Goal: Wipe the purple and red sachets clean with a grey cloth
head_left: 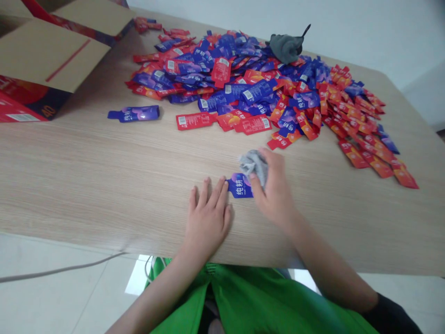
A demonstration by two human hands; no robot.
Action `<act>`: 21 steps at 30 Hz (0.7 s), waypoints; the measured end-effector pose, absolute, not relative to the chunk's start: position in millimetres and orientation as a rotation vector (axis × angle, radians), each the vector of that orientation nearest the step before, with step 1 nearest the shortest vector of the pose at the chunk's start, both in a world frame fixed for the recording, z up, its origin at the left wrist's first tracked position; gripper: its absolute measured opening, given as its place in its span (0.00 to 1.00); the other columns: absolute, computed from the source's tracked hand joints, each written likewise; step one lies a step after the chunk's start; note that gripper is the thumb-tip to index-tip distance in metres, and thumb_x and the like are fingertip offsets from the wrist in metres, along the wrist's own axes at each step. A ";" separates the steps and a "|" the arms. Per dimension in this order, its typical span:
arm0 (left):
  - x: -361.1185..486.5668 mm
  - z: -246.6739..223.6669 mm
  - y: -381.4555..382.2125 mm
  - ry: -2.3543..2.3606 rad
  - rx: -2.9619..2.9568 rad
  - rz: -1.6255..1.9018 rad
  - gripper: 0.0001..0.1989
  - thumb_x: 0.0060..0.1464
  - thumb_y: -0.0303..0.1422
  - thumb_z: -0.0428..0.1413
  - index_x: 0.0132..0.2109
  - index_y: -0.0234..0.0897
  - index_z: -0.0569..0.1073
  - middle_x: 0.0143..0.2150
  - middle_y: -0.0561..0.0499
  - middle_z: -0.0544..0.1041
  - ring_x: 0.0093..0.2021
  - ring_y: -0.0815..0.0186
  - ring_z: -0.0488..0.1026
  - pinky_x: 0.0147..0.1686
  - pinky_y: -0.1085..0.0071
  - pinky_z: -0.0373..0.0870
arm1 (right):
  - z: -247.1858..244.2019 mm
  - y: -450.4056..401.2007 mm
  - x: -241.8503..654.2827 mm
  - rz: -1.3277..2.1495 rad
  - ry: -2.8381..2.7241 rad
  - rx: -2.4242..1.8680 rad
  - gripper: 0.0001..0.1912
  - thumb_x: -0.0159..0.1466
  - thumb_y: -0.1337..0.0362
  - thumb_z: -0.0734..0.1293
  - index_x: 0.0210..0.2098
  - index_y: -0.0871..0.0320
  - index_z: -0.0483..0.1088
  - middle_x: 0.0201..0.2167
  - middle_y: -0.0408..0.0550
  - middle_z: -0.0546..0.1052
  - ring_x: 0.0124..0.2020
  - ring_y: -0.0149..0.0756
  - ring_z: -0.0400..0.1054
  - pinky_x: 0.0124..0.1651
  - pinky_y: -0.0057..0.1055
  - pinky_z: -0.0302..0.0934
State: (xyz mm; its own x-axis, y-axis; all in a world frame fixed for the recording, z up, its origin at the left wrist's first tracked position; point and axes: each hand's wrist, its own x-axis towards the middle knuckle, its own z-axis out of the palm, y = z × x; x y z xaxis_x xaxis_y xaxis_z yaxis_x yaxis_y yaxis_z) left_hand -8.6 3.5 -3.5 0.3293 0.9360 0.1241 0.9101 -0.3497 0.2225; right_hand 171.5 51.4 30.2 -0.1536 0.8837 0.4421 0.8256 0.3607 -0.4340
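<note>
Left grip (207, 217): spread flat, touching the blue sachet (239, 187)
Right grip (276, 194): holding a grey cloth (252, 162) at the sachet

A pale wood-grain table (86, 185) carries a broad heap of red and purple-blue sachets (215, 69) along its far side, with overlapping orange-red sachets (358, 123) spread toward the right end. At the left stands a red carton (31, 99) with its flaps open, partly out of view, and near it lies a lone purple sachet (135, 114). Closer to the front edge, apart from the heap, a partly covered sachet (239, 186) lies with its narrow end leftward.
</note>
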 end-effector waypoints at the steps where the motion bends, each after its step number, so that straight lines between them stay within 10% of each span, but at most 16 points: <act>1: -8.3 -3.7 3.6 1.723 2.468 0.342 0.27 0.68 0.38 0.42 0.70 0.35 0.60 0.71 0.50 0.61 0.72 0.44 0.53 0.68 0.41 0.51 | 26.0 49.5 160.3 0.108 -2.089 -1.503 0.27 0.70 0.65 0.57 0.68 0.54 0.54 0.60 0.59 0.65 0.55 0.46 0.66 0.54 0.44 0.65; 6: -7.9 -3.7 3.9 1.733 2.460 0.316 0.26 0.67 0.38 0.43 0.69 0.36 0.63 0.71 0.51 0.63 0.72 0.45 0.54 0.67 0.41 0.52 | 6.6 41.0 149.7 -0.056 -2.386 -1.723 0.24 0.67 0.69 0.60 0.61 0.48 0.68 0.63 0.58 0.64 0.48 0.48 0.66 0.51 0.47 0.63; 21: -6.7 -4.8 2.5 1.739 2.450 0.333 0.27 0.68 0.38 0.42 0.70 0.37 0.60 0.72 0.52 0.60 0.72 0.45 0.52 0.67 0.41 0.51 | 16.7 48.2 157.0 0.132 -2.198 -1.615 0.25 0.67 0.68 0.59 0.62 0.50 0.66 0.65 0.58 0.59 0.58 0.51 0.62 0.57 0.51 0.61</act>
State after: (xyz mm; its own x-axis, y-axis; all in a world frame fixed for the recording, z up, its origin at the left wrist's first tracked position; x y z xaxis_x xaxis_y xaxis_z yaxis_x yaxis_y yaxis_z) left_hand -6.7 2.5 -4.8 0.3162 0.9423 0.1097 0.9161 -0.3333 0.2228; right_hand 157.0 48.2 16.7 -0.2463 0.9317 0.2669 0.8930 0.3252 -0.3111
